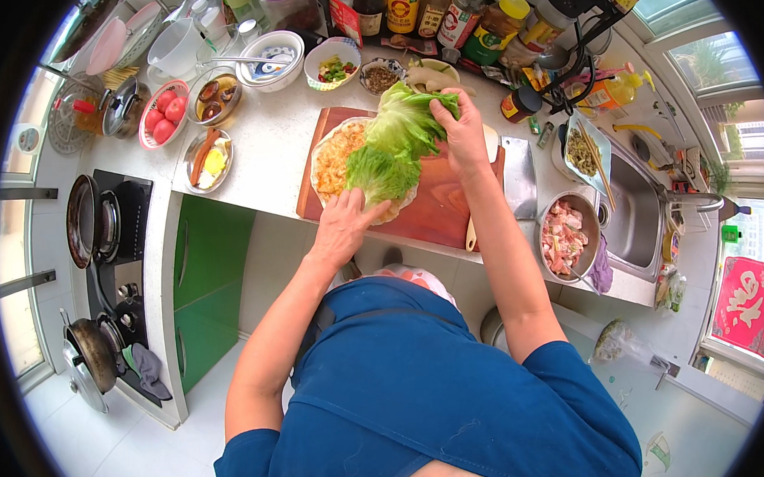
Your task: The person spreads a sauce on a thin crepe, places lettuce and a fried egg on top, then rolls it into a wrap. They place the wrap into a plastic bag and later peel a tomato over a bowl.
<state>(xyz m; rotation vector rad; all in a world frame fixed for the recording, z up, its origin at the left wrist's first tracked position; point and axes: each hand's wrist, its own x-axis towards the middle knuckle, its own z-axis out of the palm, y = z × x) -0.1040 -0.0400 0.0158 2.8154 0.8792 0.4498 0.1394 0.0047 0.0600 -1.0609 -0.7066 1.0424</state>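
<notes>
On a wooden cutting board [444,204] lies a round flatbread [337,154], its visible left side covered with an orange-yellow, egg-like layer. A green lettuce leaf [382,171] rests on its right half. My left hand [343,224] is at the near edge of the flatbread, fingertips on the lower part of that leaf and thumb spread to the right. My right hand [464,132] pinches another lettuce leaf [402,119] by its right end, holding it over the far side of the flatbread. This raised leaf hides part of the flatbread and partly overlaps the lower leaf.
Right of the board lie a cleaver [518,175] and a metal bowl of raw meat [570,233], beside the sink [637,221]. Bowls of tomatoes [165,113], soaked mushrooms [214,95] and chopped vegetables [333,68] stand behind and left. Sauce bottles [404,7] line the back.
</notes>
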